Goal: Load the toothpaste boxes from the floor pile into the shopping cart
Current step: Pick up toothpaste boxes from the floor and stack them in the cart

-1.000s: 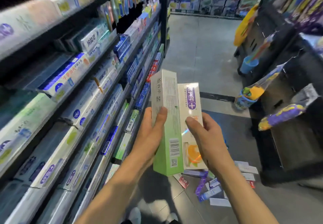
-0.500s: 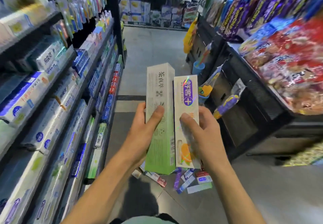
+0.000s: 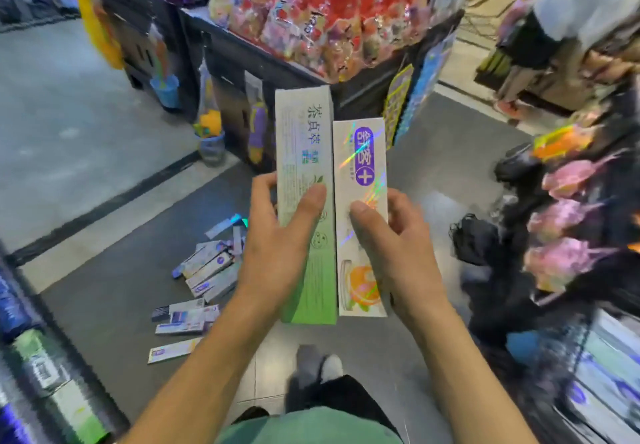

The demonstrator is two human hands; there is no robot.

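two tall cardboard toothpaste boxes are held upright, side by side and touching along their long edges, in front of the person's chest. the taller green and white toothpaste box point(image 3: 304, 180) is gripped by the left hand point(image 3: 277, 246), whose thumb is laid across the box front while the fingers are wrapped behind its left edge. the shorter white holographic box with a purple logo and an orange fruit picture point(image 3: 362, 221) is gripped by the right hand point(image 3: 391, 249), with the thumb pressed on the front and the fingers curled round the right edge.

below and to the left of the left forearm, a loose pile of small toothpaste boxes point(image 3: 204, 273) is scattered flat on the dark grey tiled floor point(image 3: 104, 298), some overlapping, one lying apart nearer the camera. no shopping cart can be made out with certainty; the right side of the view is heavily blurred.

behind the held boxes a dark display stand point(image 3: 242, 65) is heaped with red and purple snack bags point(image 3: 329, 3). blurred shelves of boxed goods point(image 3: 41, 374) are seen at the lower left. a shoe point(image 3: 318, 367) and a green garment point(image 3: 304, 426) are visible at the bottom edge. another person point(image 3: 571, 13) is bent over at the upper right.
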